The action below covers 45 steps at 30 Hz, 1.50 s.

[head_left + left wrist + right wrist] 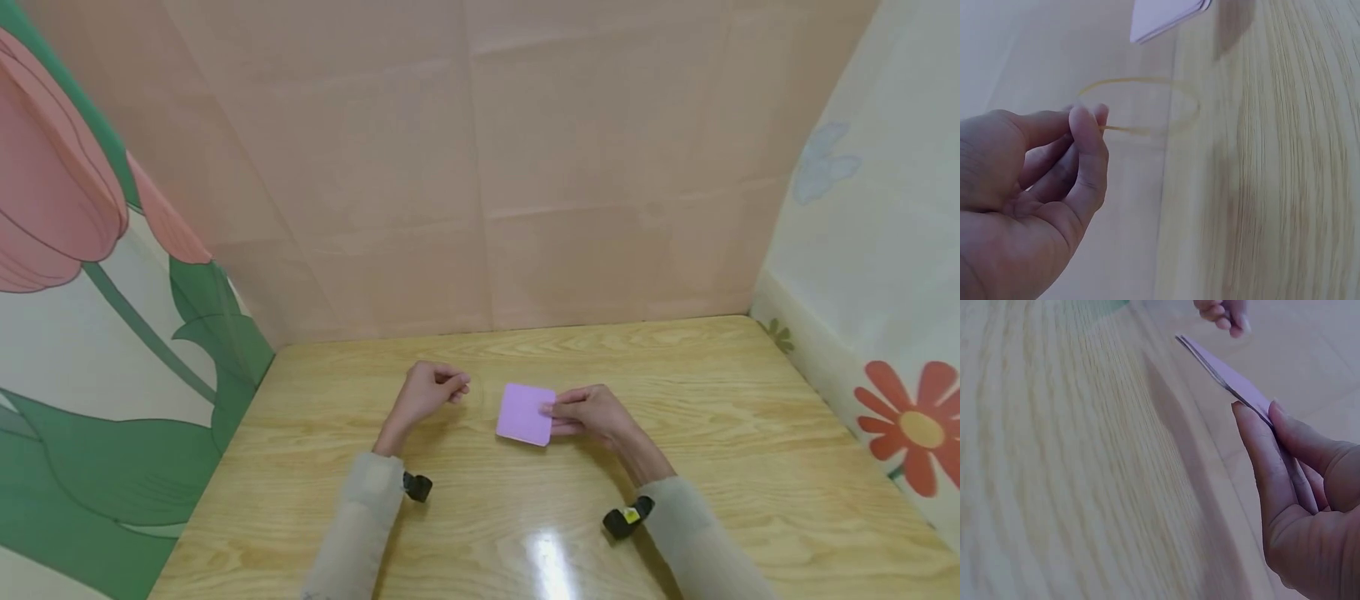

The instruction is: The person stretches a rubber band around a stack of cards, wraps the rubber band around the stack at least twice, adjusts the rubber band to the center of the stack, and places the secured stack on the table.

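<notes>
My left hand (432, 391) pinches a thin yellowish rubber band (1138, 79) between thumb and fingertips. The band forms a loose loop that reaches toward the right in the left wrist view; in the head view it barely shows. A thin stack of square purple cards (525, 414) is held by its right edge in my right hand (596, 412), thumb on top and fingers beneath. Seen edge-on in the right wrist view, the stack (1225, 378) shows layers slightly parted at the far end. It is raised off the table, tilted, and apart from the left hand and the band.
A wood-grain table (465, 517) spreads under both hands. Behind it rises a pinkish cloth backdrop (480, 183), with flower-printed panels at the left and right sides. Black wrist cameras (621, 522) are strapped over both light sleeves.
</notes>
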Motion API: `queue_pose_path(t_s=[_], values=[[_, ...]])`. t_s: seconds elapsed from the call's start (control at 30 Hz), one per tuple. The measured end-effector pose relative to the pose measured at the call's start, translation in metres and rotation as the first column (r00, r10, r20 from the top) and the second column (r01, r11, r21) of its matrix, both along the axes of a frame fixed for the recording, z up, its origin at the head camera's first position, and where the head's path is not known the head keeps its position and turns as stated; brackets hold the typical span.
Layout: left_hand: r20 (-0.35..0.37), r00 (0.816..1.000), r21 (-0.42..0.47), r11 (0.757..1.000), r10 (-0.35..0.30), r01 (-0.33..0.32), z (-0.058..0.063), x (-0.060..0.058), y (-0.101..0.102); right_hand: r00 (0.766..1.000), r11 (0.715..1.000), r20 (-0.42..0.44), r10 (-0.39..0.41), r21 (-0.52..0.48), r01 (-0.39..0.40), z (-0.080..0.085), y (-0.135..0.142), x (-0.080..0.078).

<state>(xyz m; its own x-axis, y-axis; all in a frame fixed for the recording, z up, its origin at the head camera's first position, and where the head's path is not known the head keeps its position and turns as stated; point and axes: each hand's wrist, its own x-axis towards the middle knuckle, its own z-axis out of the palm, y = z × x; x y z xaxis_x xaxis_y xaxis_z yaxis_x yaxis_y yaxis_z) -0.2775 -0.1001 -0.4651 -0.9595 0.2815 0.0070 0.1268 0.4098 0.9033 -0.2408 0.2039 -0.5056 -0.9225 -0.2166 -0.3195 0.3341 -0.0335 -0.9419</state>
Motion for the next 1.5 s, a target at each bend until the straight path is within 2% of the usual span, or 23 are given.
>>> queue_pose_path(t_s=[0.3, 0.57, 0.87, 1.0, 1.2, 1.5], values=[[0.006, 1.000, 0.087, 0.996, 0.011, -0.011, -0.005, 0.001, 0.021, 1.000, 0.998, 0.022, 0.017, -0.068, -0.016, -0.009, -0.012, 0.002], [-0.021, 1.000, 0.096, 0.995, 0.014, -0.012, -0.006, 0.005, 0.031, 0.998, 0.993, 0.055, 0.029, -0.118, -0.022, -0.010, -0.026, 0.000], [-0.007, 1.000, 0.083, 0.997, 0.011, -0.011, -0.005, 0.011, 0.037, 0.997, 0.993, 0.077, -0.007, -0.121, 0.016, -0.013, -0.029, -0.003], [-0.011, 1.000, 0.078, 0.997, 0.005, -0.004, -0.004, 0.017, 0.037, 0.995, 0.991, 0.092, -0.046, -0.121, 0.057, -0.013, -0.029, -0.003], [0.007, 1.000, 0.063, 0.998, -0.008, 0.007, -0.009, 0.023, 0.033, 0.989, 0.986, 0.106, -0.105, -0.119, 0.118, -0.011, -0.027, -0.003], [0.028, 0.999, 0.064, 0.998, -0.023, 0.022, -0.016, 0.028, 0.031, 0.982, 0.975, 0.121, -0.147, -0.150, 0.165, -0.011, -0.023, -0.005]])
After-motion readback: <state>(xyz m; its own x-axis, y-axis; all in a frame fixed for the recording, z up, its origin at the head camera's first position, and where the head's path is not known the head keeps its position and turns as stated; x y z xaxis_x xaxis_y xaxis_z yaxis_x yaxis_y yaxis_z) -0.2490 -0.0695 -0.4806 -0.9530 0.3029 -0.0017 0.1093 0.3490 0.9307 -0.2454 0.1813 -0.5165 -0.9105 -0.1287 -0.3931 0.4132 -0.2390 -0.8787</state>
